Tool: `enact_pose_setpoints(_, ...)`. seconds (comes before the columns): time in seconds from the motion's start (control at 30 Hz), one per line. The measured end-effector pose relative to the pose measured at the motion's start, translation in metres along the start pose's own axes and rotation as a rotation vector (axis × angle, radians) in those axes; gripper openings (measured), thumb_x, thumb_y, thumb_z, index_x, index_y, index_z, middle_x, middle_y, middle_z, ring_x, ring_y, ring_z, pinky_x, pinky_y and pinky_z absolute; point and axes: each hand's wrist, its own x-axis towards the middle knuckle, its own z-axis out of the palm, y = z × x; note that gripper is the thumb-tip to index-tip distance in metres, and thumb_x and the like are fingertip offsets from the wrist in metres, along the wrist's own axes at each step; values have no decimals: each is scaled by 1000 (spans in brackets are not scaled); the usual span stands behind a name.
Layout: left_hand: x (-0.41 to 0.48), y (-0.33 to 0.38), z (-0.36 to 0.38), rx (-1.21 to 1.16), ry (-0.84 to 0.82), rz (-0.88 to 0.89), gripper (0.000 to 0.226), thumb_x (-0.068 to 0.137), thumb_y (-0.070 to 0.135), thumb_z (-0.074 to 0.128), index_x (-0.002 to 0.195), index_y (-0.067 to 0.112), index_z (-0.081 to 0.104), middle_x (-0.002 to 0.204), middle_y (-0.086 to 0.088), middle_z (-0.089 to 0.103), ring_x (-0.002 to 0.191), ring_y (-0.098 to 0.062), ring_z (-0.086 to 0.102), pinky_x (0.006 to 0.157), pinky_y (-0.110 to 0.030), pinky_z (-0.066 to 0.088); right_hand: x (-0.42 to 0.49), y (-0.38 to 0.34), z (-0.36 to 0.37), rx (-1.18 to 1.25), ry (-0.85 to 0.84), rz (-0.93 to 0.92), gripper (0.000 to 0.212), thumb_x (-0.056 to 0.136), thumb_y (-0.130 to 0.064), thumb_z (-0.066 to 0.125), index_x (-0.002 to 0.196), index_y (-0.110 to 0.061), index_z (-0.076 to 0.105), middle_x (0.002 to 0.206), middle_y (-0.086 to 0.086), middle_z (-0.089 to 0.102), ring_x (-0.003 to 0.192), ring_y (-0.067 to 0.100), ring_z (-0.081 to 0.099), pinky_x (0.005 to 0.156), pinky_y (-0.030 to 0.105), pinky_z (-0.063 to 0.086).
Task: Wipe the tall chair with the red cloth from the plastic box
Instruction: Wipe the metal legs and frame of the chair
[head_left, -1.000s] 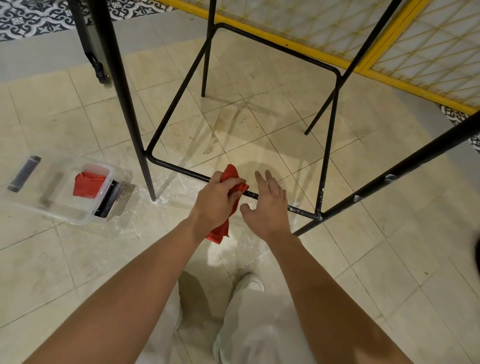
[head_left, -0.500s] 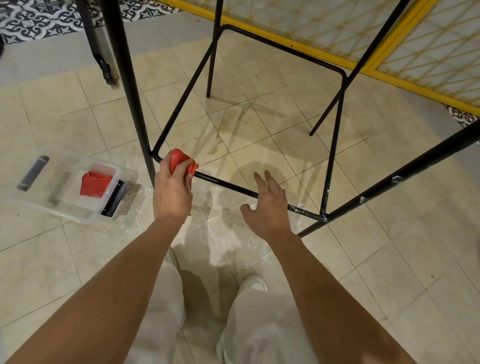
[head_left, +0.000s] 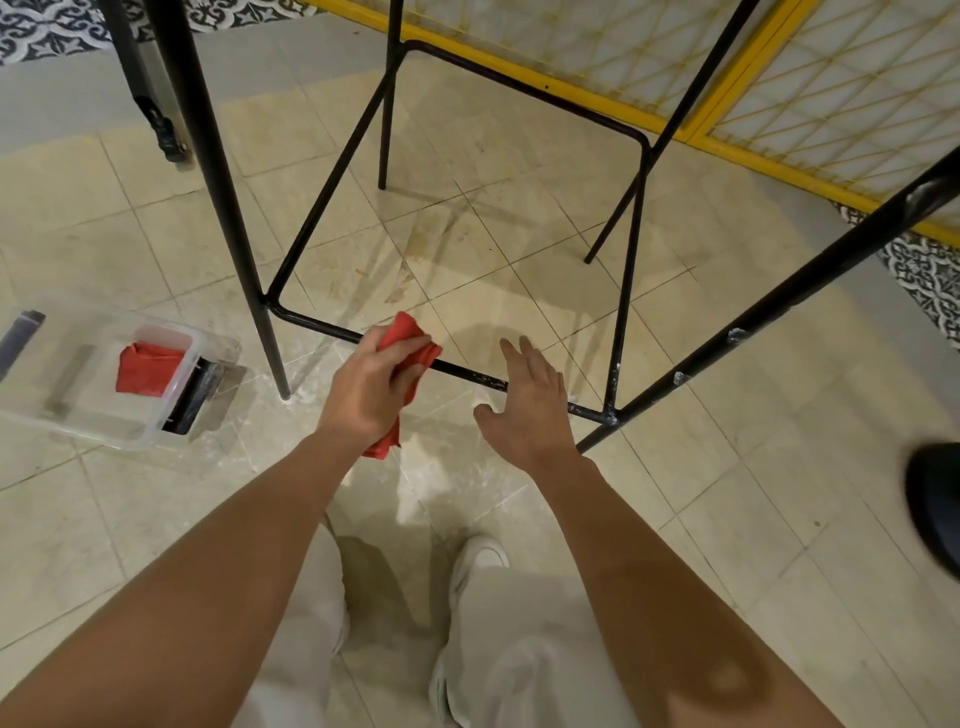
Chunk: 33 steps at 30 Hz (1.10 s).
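Left grip (head_left: 371, 387) is clenching the red cloth (head_left: 404, 332) against the front footrest bar (head_left: 470, 372) of the tall chair (head_left: 207, 156), and we are seeing cloth hanging below it. Right grip (head_left: 530, 410) is hovering released, fingers (head_left: 524, 358) spread, over the same bar (contact unclear). Plastic box (head_left: 104, 434) is sitting left on the floor (head_left: 727, 493), holding another red rag (head_left: 148, 364).

surface: beige tiled floor (head_left: 727, 493) | on it: clear plastic box (head_left: 93, 426) left; tall chair (head_left: 231, 218) legs; white shoe (head_left: 480, 556)
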Motion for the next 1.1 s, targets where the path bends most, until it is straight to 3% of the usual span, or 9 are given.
enact_pose_setpoints(0.23, -1, 18, 11, 108, 50, -91, 30, 95, 18, 52, 125, 17, 56, 129, -10, 46, 89, -33, 61, 76, -36, 49, -5, 11, -6, -7, -8, 48, 80, 86, -27, 59, 150, -17, 12, 159, 8, 4, 146, 25, 6, 119, 43, 7)
enact_pose_setpoints(0.5, -3, 46, 32, 89, -199, 71, 44, 97, 21, 48, 140, 26, 40, 134, -5, 42, 101, -29, 58, 82, -34, 47, -16, 14, -7, 8, -41, 35, 82, 85, -27, 60, 150, -18, 11, 159, 7, 2, 146, 23, 2, 119, 41, 5)
enact_pose_setpoints(0.73, -7, 45, 40, 230, -113, -90, 45, 99, 32, 43, 142, 22, 37, 140, -5, 33, 105, -29, 57, 82, -36, 48, -36, 32, -8, 14, -45, 80, 80, 87, -25, 58, 150, -19, 10, 159, 5, 0, 146, 23, 0, 119, 38, 4)
enact_pose_setpoints(0.87, -10, 51, 45, 193, -78, -43, 40, 100, 29, 43, 139, 22, 43, 153, 3, 20, 112, -26, 55, 85, -37, 49, -47, 42, -8, 19, -16, 77, 80, 87, -25, 58, 150, -19, 10, 159, 5, 1, 146, 23, 0, 118, 37, 3)
enact_pose_setpoints(1.0, -11, 59, 51, 109, -88, -9, 49, 100, 34, 42, 147, 30, 29, 150, 12, 31, 122, -16, 49, 85, -22, 45, -53, 48, -17, 53, 6, 76, 79, 88, -24, 58, 150, -20, 10, 159, 4, 2, 146, 23, 3, 117, 34, 3)
enact_pose_setpoints(1.1, -13, 61, 55, 206, -161, 205, 48, 101, 28, 39, 148, 27, 27, 153, 7, 29, 124, -27, 46, 94, -45, 47, -56, 50, -23, 76, 11, 78, 77, 89, -25, 58, 150, -20, 12, 159, 4, 5, 146, 23, 5, 118, 36, 7)
